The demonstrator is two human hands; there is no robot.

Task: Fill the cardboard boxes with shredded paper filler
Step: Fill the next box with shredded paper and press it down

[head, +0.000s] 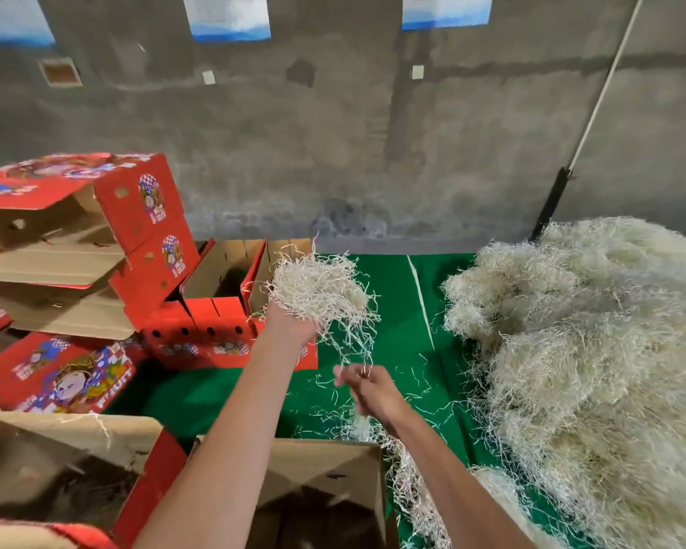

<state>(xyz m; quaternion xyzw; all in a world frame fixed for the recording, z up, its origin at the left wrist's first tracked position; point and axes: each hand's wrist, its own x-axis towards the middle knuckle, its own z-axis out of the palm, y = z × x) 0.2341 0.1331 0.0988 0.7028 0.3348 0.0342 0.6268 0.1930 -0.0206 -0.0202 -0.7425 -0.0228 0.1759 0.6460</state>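
Observation:
My left hand (290, 322) is raised over the green mat, holding a pale clump of shredded paper (317, 289). Thin strands trail down from the clump to my right hand (367, 388), which pinches several of them lower down. Below both arms stands an open cardboard box (329, 461) with brown flaps; its inside is dark. A second open box (76, 441) with a red side sits to the left at the bottom. A large heap of shredded paper (595, 350) fills the right side.
Red printed fruit boxes (143, 215) are stacked at the left, some tilted, with open ones (222, 271) behind them. A green mat (397, 311) strewn with loose strands covers the floor. A grey concrete wall (373, 132) stands behind, with a white pole (595, 109) leaning on it.

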